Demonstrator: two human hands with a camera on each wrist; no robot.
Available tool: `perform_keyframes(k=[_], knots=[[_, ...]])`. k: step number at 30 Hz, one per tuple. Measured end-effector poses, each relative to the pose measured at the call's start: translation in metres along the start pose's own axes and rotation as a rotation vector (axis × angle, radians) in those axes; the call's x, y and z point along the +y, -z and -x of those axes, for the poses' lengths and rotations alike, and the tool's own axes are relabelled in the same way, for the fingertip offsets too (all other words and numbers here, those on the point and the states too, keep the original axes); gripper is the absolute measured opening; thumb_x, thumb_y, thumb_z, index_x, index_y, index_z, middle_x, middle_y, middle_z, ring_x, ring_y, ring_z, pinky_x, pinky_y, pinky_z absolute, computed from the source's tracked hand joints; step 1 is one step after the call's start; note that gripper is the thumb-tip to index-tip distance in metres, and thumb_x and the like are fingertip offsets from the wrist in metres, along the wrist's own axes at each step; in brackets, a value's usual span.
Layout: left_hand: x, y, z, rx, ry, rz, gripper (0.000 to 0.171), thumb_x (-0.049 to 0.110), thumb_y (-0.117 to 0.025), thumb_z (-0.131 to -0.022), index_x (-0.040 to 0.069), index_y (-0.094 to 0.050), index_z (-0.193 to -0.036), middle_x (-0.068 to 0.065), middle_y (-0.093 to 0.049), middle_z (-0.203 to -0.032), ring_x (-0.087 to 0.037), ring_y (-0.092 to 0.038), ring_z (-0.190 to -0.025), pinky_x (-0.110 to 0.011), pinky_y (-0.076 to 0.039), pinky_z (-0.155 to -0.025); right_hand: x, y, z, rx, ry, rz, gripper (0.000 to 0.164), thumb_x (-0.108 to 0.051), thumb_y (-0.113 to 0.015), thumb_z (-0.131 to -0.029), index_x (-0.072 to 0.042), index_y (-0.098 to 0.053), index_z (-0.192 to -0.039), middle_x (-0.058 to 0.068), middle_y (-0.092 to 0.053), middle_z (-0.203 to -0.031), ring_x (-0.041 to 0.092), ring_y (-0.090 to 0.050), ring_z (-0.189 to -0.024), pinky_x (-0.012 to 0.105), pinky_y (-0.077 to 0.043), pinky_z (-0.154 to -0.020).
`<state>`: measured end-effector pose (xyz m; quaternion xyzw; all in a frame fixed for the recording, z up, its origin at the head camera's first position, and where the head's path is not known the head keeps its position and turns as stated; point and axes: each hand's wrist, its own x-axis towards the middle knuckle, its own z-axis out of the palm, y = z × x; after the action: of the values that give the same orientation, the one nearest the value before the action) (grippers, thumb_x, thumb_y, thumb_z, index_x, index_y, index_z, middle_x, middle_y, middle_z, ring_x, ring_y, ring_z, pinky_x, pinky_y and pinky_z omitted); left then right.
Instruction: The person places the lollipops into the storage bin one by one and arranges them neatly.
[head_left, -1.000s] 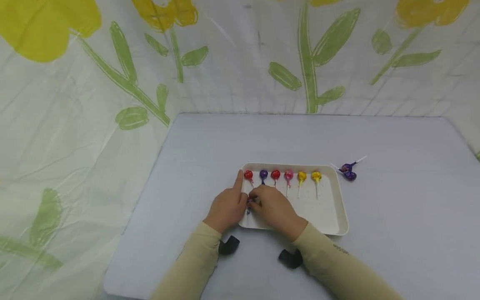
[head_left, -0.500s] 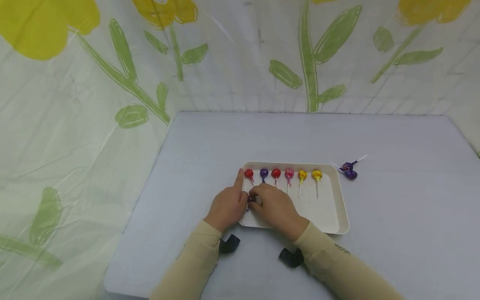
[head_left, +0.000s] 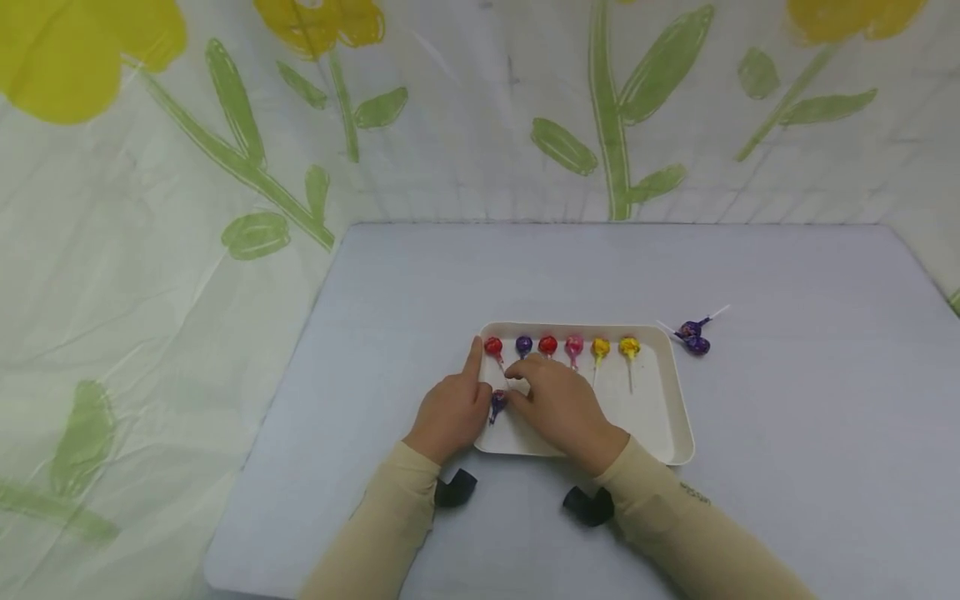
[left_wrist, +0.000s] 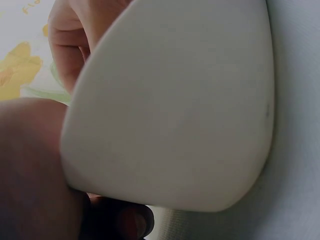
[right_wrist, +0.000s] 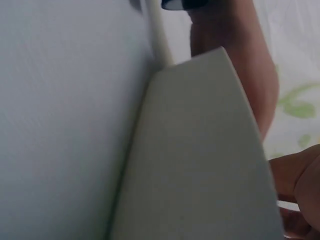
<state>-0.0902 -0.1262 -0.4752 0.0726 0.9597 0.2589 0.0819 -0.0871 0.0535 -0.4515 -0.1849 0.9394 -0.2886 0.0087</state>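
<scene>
A shallow white tray [head_left: 651, 429] lies on the table with a row of wrapped lollipops: a red lollipop [head_left: 492, 347], a purple one, another red, a pink one and yellow ones. My left hand [head_left: 450, 412] holds the tray's left side, index finger stretched along the rim. Below the first red lollipop lies another purple lollipop [head_left: 498, 402], close to the left rim. Over the tray is my right hand [head_left: 562, 408], thumb beside this purple lollipop and fingertips apart from the thumb. The tray's wall [left_wrist: 175, 110] hides much of the left hand in the left wrist view.
Two more purple lollipops [head_left: 694, 337] lie on the table just outside the tray's upper right corner. Black wrist cameras [head_left: 588, 506] sit beneath both sleeves. A flower-patterned sheet [head_left: 465, 125] hangs behind the grey table [head_left: 360, 333].
My right hand has let go of the purple lollipop and shifted slightly right and up, its fingers parting from the thumb. The left hand stays at the tray's rim.
</scene>
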Motion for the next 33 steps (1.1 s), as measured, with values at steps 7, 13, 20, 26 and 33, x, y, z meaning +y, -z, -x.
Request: perform_keyframes(k=[7,13,20,26,33], knots=[[0.002,0.000,0.002,-0.014,0.024,0.008,0.069,0.025,-0.046,-0.106,0.008,-0.021,-0.168,-0.002,-0.048,-0.062,-0.020,-0.049,-0.058,-0.036,-0.041,-0.059,0.006,0.019,0.000,0.035,-0.026,0.010,0.029,-0.024,-0.082,-0.092,-0.010,-0.078,-0.117,0.006,-0.075,-0.111,0.015,-0.067,-0.079,0.032,-0.057,-0.071],[0.002,-0.002,0.001,-0.028,0.032,-0.001,0.069,0.026,-0.045,-0.107,0.009,-0.020,-0.169,-0.003,-0.049,-0.063,-0.021,-0.051,-0.061,-0.037,-0.043,-0.063,0.018,0.033,-0.001,0.057,-0.049,-0.017,0.029,-0.024,-0.081,-0.093,-0.007,-0.079,-0.117,0.009,-0.076,-0.115,0.014,-0.065,-0.075,0.030,-0.055,-0.064],[0.000,0.000,0.001,0.010,0.022,0.000,0.069,0.025,-0.047,-0.106,0.008,-0.022,-0.168,-0.001,-0.046,-0.062,-0.019,-0.045,-0.057,-0.035,-0.039,-0.058,0.035,0.052,-0.002,0.072,-0.080,-0.016,0.026,-0.023,-0.077,-0.096,-0.008,-0.079,-0.117,0.006,-0.074,-0.100,0.018,-0.061,-0.075,0.032,-0.049,-0.061],[0.000,-0.001,0.001,0.000,0.034,0.017,0.069,0.024,-0.046,-0.106,0.009,-0.021,-0.169,-0.002,-0.045,-0.062,-0.019,-0.044,-0.056,-0.035,-0.038,-0.058,0.054,0.066,0.000,0.082,-0.119,-0.068,0.025,-0.024,-0.074,-0.099,-0.005,-0.078,-0.114,0.008,-0.072,-0.096,0.022,-0.061,-0.077,0.034,-0.048,-0.063],[0.000,-0.003,0.002,-0.008,0.031,0.022,0.068,0.025,-0.046,-0.107,0.009,-0.021,-0.168,-0.001,-0.044,-0.060,-0.018,-0.042,-0.054,-0.034,-0.037,-0.057,0.076,0.083,0.010,0.133,-0.155,-0.084,0.029,-0.027,-0.070,-0.101,-0.002,-0.076,-0.114,0.015,-0.073,-0.106,0.025,-0.065,-0.080,0.035,-0.050,-0.060]])
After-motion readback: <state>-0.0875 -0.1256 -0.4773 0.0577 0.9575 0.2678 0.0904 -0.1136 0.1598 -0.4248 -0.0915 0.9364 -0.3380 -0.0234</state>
